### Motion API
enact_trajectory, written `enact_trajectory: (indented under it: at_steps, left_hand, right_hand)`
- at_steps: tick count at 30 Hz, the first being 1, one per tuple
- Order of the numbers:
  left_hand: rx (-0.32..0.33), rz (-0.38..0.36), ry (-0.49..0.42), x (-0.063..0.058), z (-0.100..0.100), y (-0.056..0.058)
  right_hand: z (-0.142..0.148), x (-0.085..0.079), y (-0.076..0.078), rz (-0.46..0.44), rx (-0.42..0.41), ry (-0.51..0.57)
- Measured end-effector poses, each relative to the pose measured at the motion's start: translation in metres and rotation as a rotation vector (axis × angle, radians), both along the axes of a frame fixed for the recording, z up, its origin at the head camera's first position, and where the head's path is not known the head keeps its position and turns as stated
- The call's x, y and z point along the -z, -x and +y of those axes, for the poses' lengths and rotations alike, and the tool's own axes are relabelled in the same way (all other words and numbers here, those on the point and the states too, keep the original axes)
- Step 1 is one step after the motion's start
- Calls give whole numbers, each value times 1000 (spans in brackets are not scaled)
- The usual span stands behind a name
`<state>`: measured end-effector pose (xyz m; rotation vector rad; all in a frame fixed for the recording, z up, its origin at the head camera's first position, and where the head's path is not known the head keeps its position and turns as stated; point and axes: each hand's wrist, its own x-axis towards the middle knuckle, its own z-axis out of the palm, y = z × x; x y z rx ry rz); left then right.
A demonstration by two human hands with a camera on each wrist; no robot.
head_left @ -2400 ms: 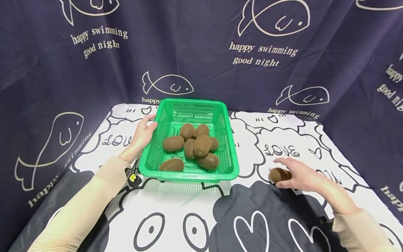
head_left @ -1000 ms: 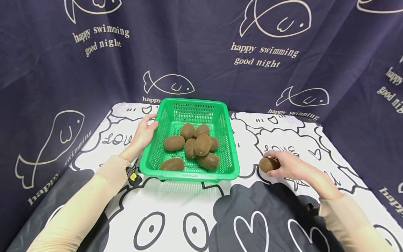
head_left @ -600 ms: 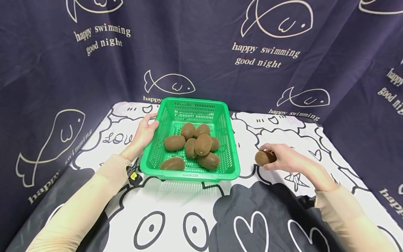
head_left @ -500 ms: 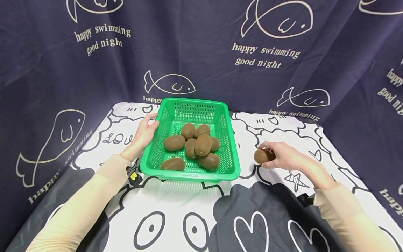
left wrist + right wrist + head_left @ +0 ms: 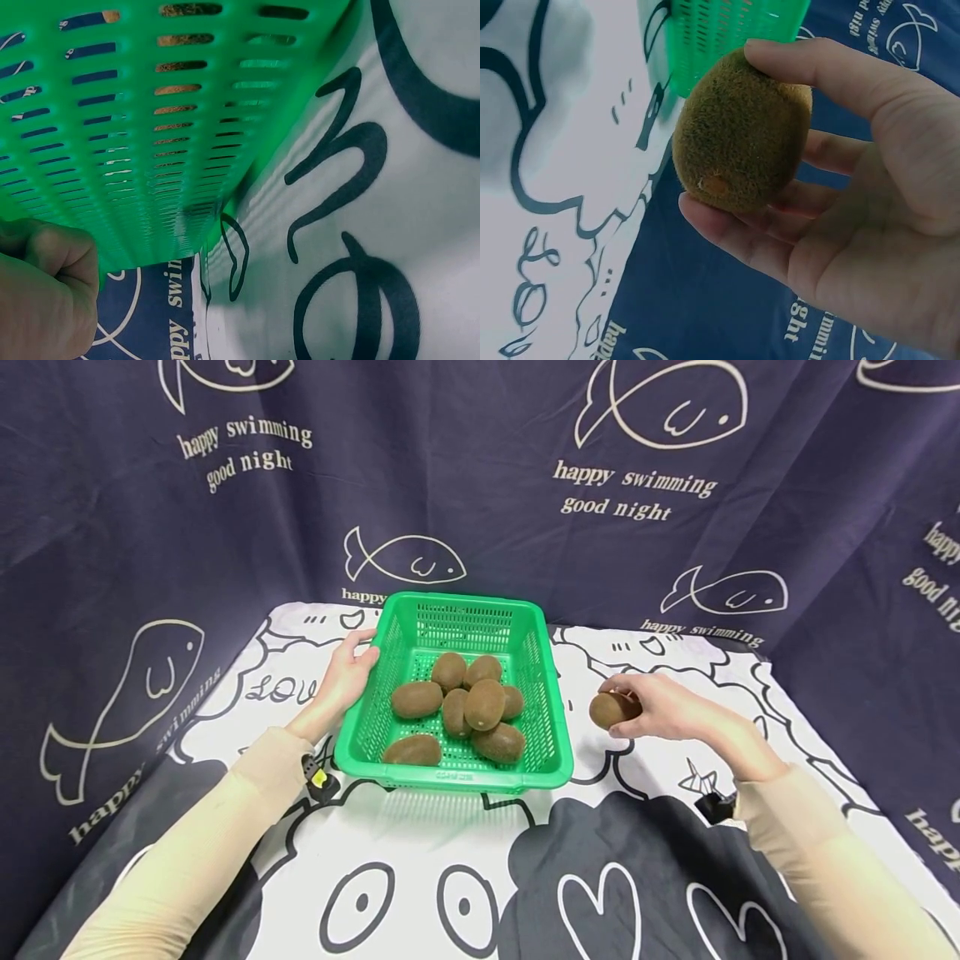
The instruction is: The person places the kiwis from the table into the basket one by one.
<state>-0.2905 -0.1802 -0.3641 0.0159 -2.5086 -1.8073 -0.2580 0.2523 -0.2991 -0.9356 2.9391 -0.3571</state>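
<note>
A green plastic basket (image 5: 450, 776) with slotted walls stands on the table, with several brown kiwis (image 5: 417, 700) lying inside. My left hand (image 5: 347, 675) grips the basket's left rim; in the left wrist view that hand (image 5: 45, 292) has its fingers bent against the wall. To the basket's right, my right hand (image 5: 660, 708) holds one more kiwi (image 5: 611, 710). The right wrist view shows this kiwi (image 5: 739, 135) pinched between the thumb and fingertips, its stem end towards the camera.
A white cloth (image 5: 420, 835) with black drawings and dark patches covers the table. Dark blue curtains (image 5: 480, 477) with fish prints rise behind it and at both sides. A black strap with a yellow tag (image 5: 318, 780) sits at the left wrist.
My right hand has taken hold of the kiwi on the right of the table and carried it up and left towards the basket. The left hand and basket stay in place.
</note>
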Motion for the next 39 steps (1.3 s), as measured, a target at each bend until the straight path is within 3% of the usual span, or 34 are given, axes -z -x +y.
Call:
enact_trajectory:
  at_steps: [5, 12, 24, 39]
  left_hand:
    - [4, 4, 3, -1, 1, 1]
    - [0, 2, 16, -3, 1, 1]
    - [-3, 5, 15, -3, 2, 1]
    - [2, -18, 5, -1, 1, 0]
  right_hand:
    - [-8, -8, 6, -35, -3, 15]
    - [-17, -19, 14, -11, -52, 30]
    - [-40, -35, 30, -4, -61, 28]
    - [-84, -36, 48, -60, -66, 17]
